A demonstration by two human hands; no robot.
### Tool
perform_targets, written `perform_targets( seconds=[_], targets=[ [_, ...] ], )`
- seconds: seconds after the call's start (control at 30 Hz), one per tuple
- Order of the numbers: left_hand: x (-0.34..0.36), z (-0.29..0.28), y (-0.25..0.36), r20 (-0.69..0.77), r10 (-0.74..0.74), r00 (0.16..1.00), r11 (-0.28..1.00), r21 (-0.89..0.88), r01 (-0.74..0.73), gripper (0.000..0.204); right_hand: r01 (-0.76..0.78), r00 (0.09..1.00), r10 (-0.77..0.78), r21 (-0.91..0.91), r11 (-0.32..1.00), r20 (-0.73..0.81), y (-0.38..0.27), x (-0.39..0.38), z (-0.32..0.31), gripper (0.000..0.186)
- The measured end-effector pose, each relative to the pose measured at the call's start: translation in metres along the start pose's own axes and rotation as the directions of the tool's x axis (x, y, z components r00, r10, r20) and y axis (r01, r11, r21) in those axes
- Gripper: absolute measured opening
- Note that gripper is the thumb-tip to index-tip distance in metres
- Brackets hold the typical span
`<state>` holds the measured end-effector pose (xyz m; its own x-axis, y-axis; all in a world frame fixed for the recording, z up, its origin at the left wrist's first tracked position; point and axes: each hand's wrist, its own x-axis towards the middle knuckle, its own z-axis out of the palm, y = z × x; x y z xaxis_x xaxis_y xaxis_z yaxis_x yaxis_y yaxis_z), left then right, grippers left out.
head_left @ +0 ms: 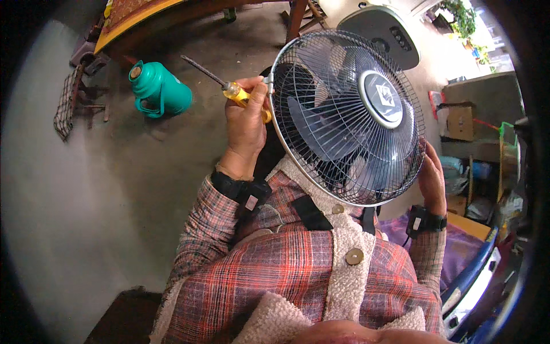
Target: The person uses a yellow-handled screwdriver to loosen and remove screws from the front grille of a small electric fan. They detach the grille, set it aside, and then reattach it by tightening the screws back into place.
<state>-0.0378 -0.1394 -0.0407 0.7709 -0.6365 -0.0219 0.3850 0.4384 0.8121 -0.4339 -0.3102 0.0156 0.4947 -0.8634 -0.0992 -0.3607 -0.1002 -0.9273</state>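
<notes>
A round fan head (323, 129) with a wire guard, a silver rim and dark blades is held up in front of my chest. My left hand (247, 123) is closed round a screwdriver (236, 93) with a yellow handle, its shaft pointing up and to the left. The thumb of that hand presses at a small clip (268, 83) on the guard's rim. At the guard's right side is my right hand (432, 178), its fingers against the wires and partly hidden behind them.
A green thermos jug (163, 92) stands on the floor to the left. Beyond it are a wooden table (137, 28) and a small stool (86, 100). The grey fan base (395, 34) lies behind the fan head. Cardboard boxes (460, 123) are at the right.
</notes>
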Motion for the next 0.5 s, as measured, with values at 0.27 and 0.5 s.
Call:
perform_targets(
  seconds=[0.27,0.5],
  targets=[
    [-0.004,0.000,0.001,0.033,-0.021,0.999,0.999,-0.034,0.022,0.016,0.656,0.753,-0.407,-0.544,0.523,0.517,-0.205,0.031,0.110,0.061],
    [-0.013,0.001,0.005,0.068,-0.050,0.996,0.998,-0.028,0.052,0.015,0.909,0.388,-0.281,-0.314,0.275,0.878,-0.225,0.090,0.206,0.076]
  ],
)
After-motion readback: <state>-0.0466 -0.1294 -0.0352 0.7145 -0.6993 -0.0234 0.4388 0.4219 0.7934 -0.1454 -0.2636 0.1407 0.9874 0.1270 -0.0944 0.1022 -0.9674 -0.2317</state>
